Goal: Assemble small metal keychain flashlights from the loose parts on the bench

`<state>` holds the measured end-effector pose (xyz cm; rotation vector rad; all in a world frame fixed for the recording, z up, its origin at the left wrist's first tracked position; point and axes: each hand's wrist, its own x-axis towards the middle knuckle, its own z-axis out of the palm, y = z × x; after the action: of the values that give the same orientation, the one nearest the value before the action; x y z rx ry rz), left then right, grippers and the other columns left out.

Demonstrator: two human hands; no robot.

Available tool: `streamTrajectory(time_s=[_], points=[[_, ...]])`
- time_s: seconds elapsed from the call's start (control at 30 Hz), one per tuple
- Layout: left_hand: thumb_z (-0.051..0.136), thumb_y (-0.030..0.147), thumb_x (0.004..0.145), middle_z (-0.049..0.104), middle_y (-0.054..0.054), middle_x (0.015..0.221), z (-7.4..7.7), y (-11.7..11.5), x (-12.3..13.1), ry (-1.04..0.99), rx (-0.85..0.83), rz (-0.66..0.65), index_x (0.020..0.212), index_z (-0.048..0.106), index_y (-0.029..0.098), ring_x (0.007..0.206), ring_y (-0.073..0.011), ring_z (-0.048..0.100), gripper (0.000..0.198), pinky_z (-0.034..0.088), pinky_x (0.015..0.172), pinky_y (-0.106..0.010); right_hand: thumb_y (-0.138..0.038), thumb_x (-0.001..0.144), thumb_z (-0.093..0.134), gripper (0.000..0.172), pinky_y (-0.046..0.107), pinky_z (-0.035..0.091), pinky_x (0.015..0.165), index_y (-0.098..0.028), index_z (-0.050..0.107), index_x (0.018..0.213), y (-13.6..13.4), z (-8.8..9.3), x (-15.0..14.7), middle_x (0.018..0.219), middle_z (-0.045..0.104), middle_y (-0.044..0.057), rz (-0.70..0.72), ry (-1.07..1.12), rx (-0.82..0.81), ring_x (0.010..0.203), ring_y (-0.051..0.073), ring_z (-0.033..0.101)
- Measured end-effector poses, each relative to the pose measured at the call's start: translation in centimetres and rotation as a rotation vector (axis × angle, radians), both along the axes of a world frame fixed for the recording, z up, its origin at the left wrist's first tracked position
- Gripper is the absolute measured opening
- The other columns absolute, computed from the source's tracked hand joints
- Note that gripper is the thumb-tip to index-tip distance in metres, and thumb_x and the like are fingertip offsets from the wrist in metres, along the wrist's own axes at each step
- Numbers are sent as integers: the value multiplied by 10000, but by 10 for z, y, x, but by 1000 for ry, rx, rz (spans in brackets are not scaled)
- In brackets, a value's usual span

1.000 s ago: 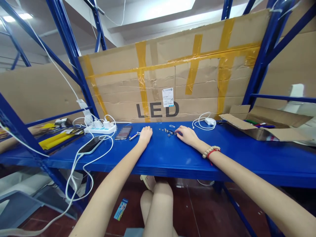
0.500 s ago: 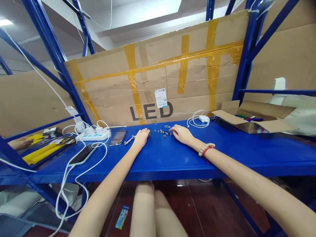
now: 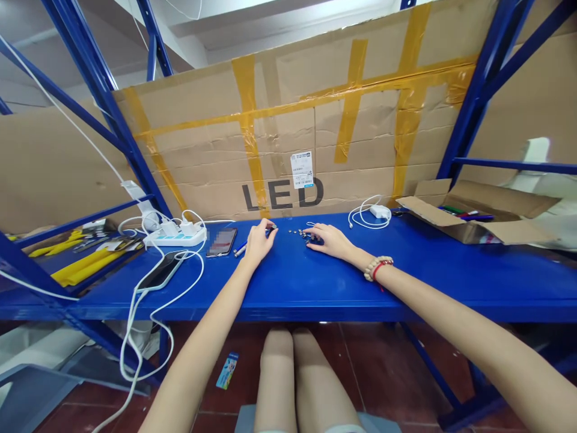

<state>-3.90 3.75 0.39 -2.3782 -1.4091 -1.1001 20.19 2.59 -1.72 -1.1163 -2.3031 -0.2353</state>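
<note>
My left hand point(image 3: 260, 242) is over the blue table point(image 3: 279, 282), fingers closed with a small dark piece point(image 3: 271, 229) at the fingertips; its kind is too small to make out. Beside that hand lies a blue and silver pen-like tool point(image 3: 240, 249), partly covered by it. My right hand point(image 3: 332, 240) reaches in from the right, thumb and fingers apart, its fingertips at a cluster of small metal parts point(image 3: 303, 233). The hand hides some of them. Just behind is a small white loop point(image 3: 311, 224).
Left of my hands lie a phone point(image 3: 222, 242), a second phone point(image 3: 162, 272) and a white power strip point(image 3: 175, 238) with trailing cables. A white charger point(image 3: 380, 211) and an open cardboard box point(image 3: 473, 216) stand to the right. A tall cardboard sheet point(image 3: 202, 150) closes the back.
My right hand has lowered over the small metal parts, its thumb now spread below the fingers. My left hand has turned, showing the dark piece at its fingertips. The camera view has shifted.
</note>
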Motion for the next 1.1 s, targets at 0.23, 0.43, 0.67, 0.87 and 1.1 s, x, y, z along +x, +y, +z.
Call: streamTrajectory(time_s=[0.23, 0.43, 0.67, 0.87, 1.1], points=[[578, 205, 805, 670, 14, 859, -2, 1, 16, 120, -73, -188, 873, 542, 221, 824, -159, 623, 79, 439, 750, -252, -347, 803, 584, 285, 332, 431, 818, -226, 606, 1060, 1, 1, -2, 960, 613, 60, -41, 63, -12, 909, 208, 565], [509, 205, 854, 658, -32, 922, 18, -1, 12, 22, 2, -57, 914, 522, 218, 885, -195, 594, 62, 397, 771, -299, -266, 826, 557, 120, 264, 475, 667, -206, 650, 873, 20, -7, 2, 808, 603, 27, -143, 124, -22, 733, 146, 578], [527, 222, 850, 658, -21, 900, 22, -14, 19, -72, -33, -46, 922, 517, 215, 868, -189, 589, 73, 393, 762, -292, -301, 885, 509, 184, 336, 489, 745, -146, 588, 943, 35, -10, 2, 958, 601, 42, -274, 146, -59, 829, 145, 579], [460, 193, 887, 655, -41, 907, 16, -19, 28, -68, -73, -99, 972, 503, 199, 861, -188, 592, 96, 412, 746, -289, -293, 896, 496, 216, 328, 509, 726, -154, 563, 1046, 50, -10, -6, 1026, 591, 56, -332, 193, -110, 833, 145, 590], [437, 226, 902, 649, -43, 979, 16, -33, 41, -23, -85, -245, 992, 492, 212, 901, -194, 583, 107, 417, 781, -303, -303, 890, 504, 236, 344, 506, 739, -148, 556, 1061, 52, -8, -15, 1042, 585, 60, -349, 206, -138, 856, 156, 588]])
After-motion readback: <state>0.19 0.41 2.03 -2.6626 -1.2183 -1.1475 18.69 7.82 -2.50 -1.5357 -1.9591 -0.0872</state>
